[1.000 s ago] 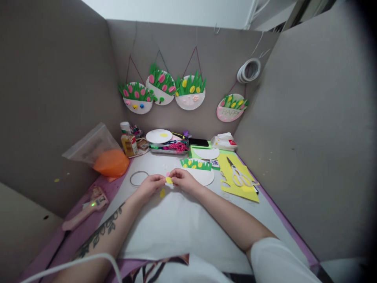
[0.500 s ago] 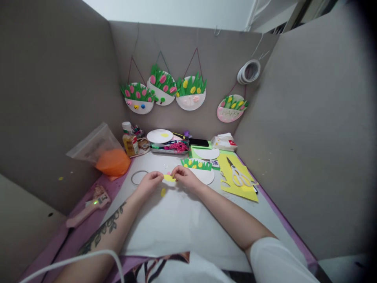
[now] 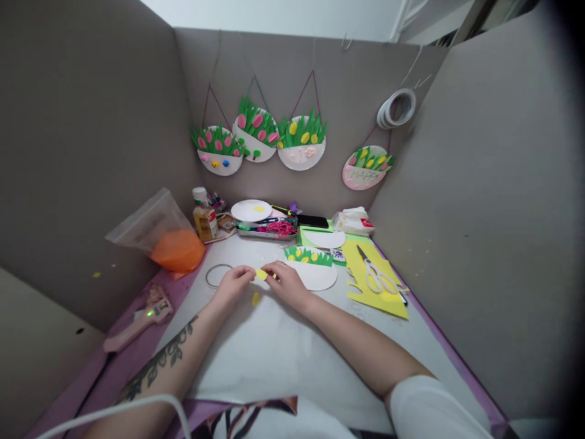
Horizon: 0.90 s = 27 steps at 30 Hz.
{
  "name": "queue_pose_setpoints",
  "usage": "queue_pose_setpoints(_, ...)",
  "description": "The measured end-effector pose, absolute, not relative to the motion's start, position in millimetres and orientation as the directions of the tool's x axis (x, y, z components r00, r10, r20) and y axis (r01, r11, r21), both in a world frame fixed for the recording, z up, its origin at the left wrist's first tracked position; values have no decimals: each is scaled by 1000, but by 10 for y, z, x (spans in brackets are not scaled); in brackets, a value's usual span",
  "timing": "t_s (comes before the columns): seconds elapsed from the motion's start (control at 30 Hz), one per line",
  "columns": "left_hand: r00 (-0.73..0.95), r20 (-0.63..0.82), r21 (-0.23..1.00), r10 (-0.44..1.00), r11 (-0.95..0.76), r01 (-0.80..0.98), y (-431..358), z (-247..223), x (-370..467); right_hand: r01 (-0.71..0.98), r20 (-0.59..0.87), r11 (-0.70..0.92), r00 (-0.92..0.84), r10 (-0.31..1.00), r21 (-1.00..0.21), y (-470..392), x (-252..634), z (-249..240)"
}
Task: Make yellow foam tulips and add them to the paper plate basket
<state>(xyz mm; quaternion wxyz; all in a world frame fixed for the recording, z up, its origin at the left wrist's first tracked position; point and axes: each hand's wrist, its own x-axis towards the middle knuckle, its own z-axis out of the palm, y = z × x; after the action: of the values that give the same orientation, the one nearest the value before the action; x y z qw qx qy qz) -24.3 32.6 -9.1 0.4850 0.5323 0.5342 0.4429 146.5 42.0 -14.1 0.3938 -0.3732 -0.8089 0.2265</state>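
Both hands meet over the white work surface. My left hand pinches the left end of a small yellow paper piece. At its other end, the closed fingers of my right hand hold the same piece, with a bit more yellow showing by the fingertips. Just below the hands lies a loose yellow oval. Beside my right hand sits a white half-plate with green paper grass and yellow ovals along its top.
Scissors lie on yellow paper at right. A pink glue gun and a bag of orange material are at left. Behind stand a bottle and a metal tray. Decorated plates hang on the back wall.
The yellow piece between my hands has turned and now shows as a smaller oval. The fingers of my right hand have shifted slightly over it. The whole view has moved a little.
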Motion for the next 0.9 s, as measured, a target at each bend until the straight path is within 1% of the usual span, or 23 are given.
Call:
queue_pose_setpoints(0.1,-10,-20,991,1000,21,131,328,-100,-247,404,500,641,-406,765,-652,416,1483,-144)
queue_pose_setpoints(0.2,-57,-1,993,998,8,117,330,-122,-237,429,539,670,-399,742,-606,405,1488,-166)
queue_pose_setpoints(0.33,-13,-14,994,1000,15,107,317,-144,-203,467,568,673,-364,738,-574,418,1472,-214)
queue_pose_setpoints(0.5,61,-51,988,997,41,148,294,-104,-209,466,565,663,-353,746,-585,446,1497,-234)
queue_pose_setpoints(0.53,60,-25,985,998,14,173,287,-86,-215,461,557,655,-348,754,-599,445,1506,-227)
queue_pose_setpoints(0.6,61,87,961,994,-100,256,267,-51,-228,443,538,637,-341,771,-631,434,1519,-206)
queue_pose_setpoints(0.67,94,223,900,970,-242,363,241,-24,-236,424,530,632,-344,775,-648,418,1525,-187)
queue_pose_setpoints(0.73,135,313,830,940,-340,443,216,-10,-234,413,532,639,-354,769,-649,402,1523,-179)
queue_pose_setpoints(0.8,163,354,788,921,-387,478,195,-2,-227,412,530,640,-360,768,-648,390,1519,-179)
queue_pose_setpoints(0.9,168,379,775,910,-411,479,173,9,-214,416,528,641,-364,768,-645,382,1517,-181)
